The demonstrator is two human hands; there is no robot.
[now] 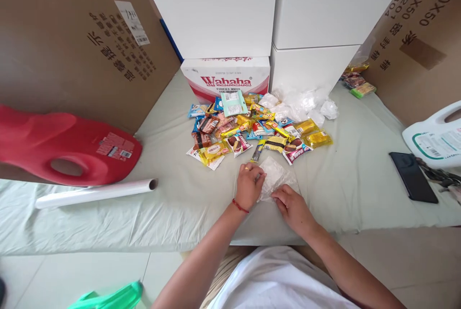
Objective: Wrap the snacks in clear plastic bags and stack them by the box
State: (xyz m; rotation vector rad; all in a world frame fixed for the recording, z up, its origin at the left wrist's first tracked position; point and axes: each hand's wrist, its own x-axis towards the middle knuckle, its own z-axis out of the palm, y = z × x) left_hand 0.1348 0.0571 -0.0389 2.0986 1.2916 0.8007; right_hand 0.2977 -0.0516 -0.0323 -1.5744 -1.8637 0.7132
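A clear plastic bag [275, 174] lies crumpled on the pale green cloth near the front edge. My left hand [248, 185], with a red string bracelet at its wrist, pinches the bag's left side. On the right side, my right hand [292, 206] has its thumb and fingers closed on the bag's near edge. Just beyond the hands is a heap of wrapped snacks [236, 129] in yellow, blue, brown and white packets. A small striped packet [257, 150] lies close to my left fingertips. More crumpled clear bags [306, 105] sit behind the heap on the right.
A Wahaha carton [226, 76] and white boxes [223, 6] stand at the back, between large brown cartons. To the left lie a red jug [68, 148] and a white roll [97, 193]. A phone [413, 177] and a white jug [435, 136] are at right.
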